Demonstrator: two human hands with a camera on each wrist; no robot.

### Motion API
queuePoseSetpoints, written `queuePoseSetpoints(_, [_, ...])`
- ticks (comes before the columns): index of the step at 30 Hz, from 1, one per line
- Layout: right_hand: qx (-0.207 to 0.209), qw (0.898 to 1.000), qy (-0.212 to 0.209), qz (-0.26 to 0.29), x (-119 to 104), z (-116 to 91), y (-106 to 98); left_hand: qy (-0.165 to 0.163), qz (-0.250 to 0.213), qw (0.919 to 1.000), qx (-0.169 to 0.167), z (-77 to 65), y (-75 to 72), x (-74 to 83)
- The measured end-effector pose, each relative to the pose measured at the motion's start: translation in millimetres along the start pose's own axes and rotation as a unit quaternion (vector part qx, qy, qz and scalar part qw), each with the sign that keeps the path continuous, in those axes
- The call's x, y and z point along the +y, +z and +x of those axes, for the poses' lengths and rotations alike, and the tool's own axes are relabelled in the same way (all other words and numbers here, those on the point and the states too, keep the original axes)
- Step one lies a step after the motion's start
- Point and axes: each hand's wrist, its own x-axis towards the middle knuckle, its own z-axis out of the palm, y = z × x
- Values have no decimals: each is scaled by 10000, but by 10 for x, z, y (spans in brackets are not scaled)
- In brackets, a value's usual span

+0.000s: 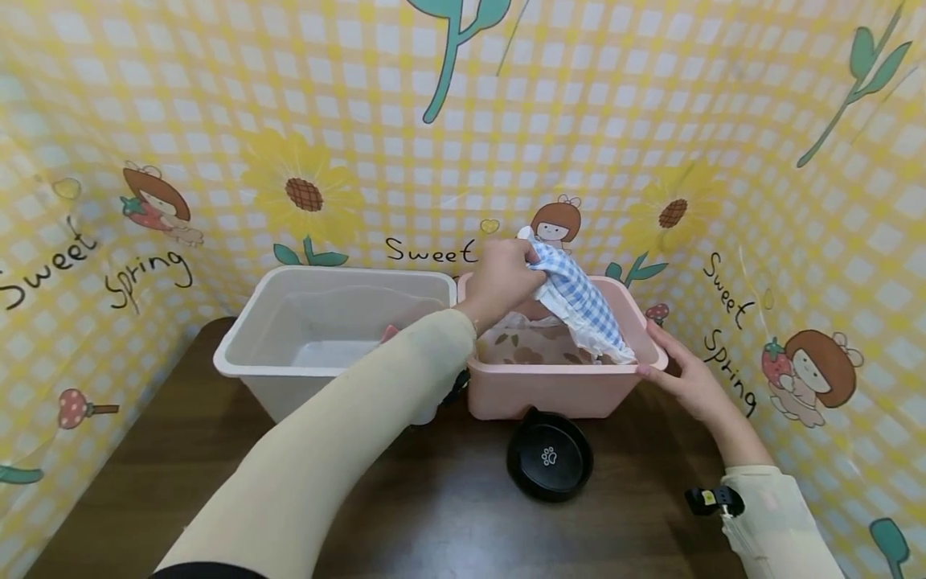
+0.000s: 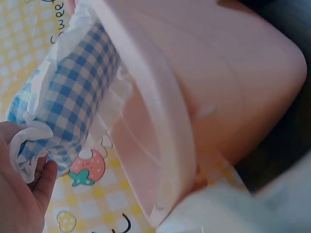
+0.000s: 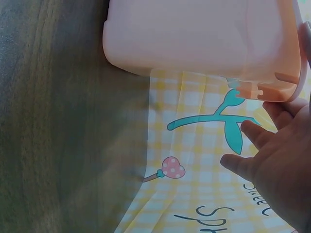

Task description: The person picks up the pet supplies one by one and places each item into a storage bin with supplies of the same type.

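My left hand (image 1: 501, 273) pinches one end of a blue-and-white checked cloth item (image 1: 579, 293) with white trim. The cloth slants down from my fingers into the pink bin (image 1: 557, 394), its lower end by the front right corner. In the left wrist view, my fingers grip a white gathered edge, and the checked cloth (image 2: 80, 87) bulges beyond them. At the bin's right end, my right hand (image 1: 690, 378) touches the rim from outside. Its fingers look mostly straight and spread in the right wrist view. Flower-patterned fabric (image 1: 531, 342) with a whitish edge lies inside the pink bin.
A light grey bin (image 1: 278, 386) stands left of the pink one, partly behind my left forearm, with a bit of pink (image 1: 390, 332) showing inside. A round black dish (image 1: 550, 458) with a paw print sits in front on the dark wooden table (image 1: 434, 523). Yellow checked sheeting surrounds the table.
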Motion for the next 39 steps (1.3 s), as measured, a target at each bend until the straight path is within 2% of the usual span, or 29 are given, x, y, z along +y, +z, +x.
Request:
queuePoseSetpoints(6, [59, 10000, 64, 45, -9, -70, -20, -19, 155, 9989, -433, -40, 53, 71])
queuePoseSetpoints(10, [81, 9999, 65, 101, -11, -79, -22, 71, -267, 9974, -659, -86, 78, 50])
queuePoseSetpoints(13, [61, 9999, 52, 94, -14, -68, -16, 176, -555, 9964, -611, -114, 81, 7])
queuePoseSetpoints(17, [44, 9999, 35, 113, -31, -49, -14, 262, -442, 9977, -443, -134, 57, -69])
queuePoseSetpoints(26, [45, 9999, -93, 76, -50, -11, -19, 214, -652, 9948, -759, -206, -74, -195])
queuePoseSetpoints(32, [26, 10000, -26, 56, -45, -2, -18, 389, -378, 9956, -764, -249, -115, -277])
queuePoseSetpoints(36, [10, 10000, 21, 22, -36, -1, -14, 532, -462, 9947, -747, -274, -115, -300])
queuePoseSetpoints(39, [6, 10000, 13, 8, -30, 2, -5, 572, -348, 9949, -756, -286, -116, -312])
